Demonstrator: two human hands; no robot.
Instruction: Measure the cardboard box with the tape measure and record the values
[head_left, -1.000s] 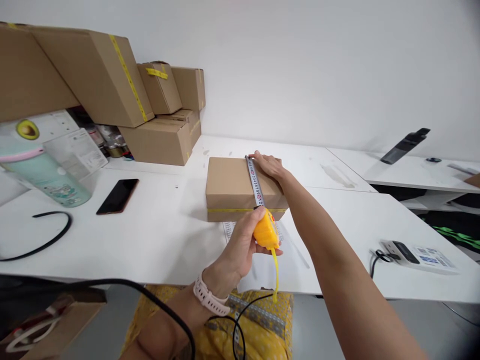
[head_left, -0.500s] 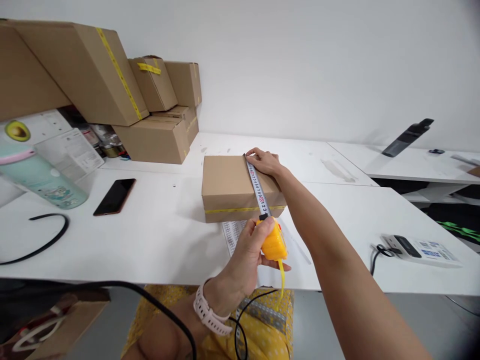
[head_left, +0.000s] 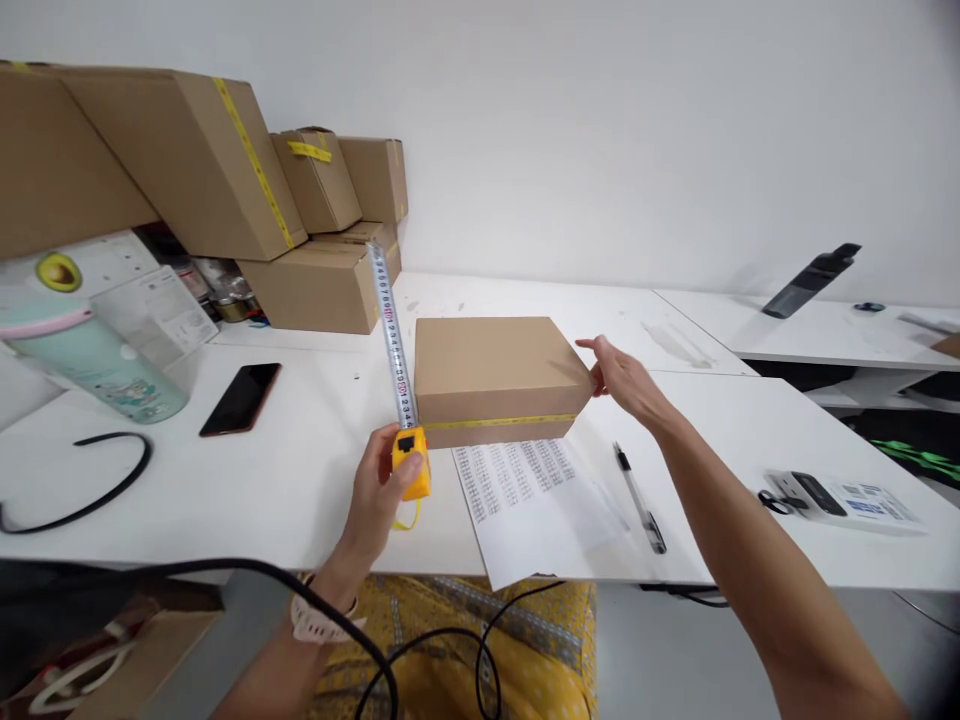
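Note:
My left hand [head_left: 379, 495] grips a yellow tape measure [head_left: 412, 463] just left of a small cardboard box [head_left: 491, 375] on the white table [head_left: 315, 470]. The tape blade [head_left: 391, 335] sticks up and away from the case, free in the air beside the box's left edge. My right hand [head_left: 622, 380] is at the box's right side, fingers spread, touching or almost touching its corner. The box has a yellow tape band along its front. A printed sheet [head_left: 525, 490] lies partly under the box's front, with a pen [head_left: 637, 495] beside it.
A black phone [head_left: 240, 398] and a pale green bottle [head_left: 90, 365] lie to the left. Stacked cardboard boxes [head_left: 225, 190] fill the back left. A power strip [head_left: 832, 495] sits at the right. A black cable [head_left: 82, 485] loops on the left, and others hang below the table edge.
My left hand moved the tape measure off the box top to its left side, the blade now pointing up freely. My right hand let go of the tape's end and shifted to the box's right side.

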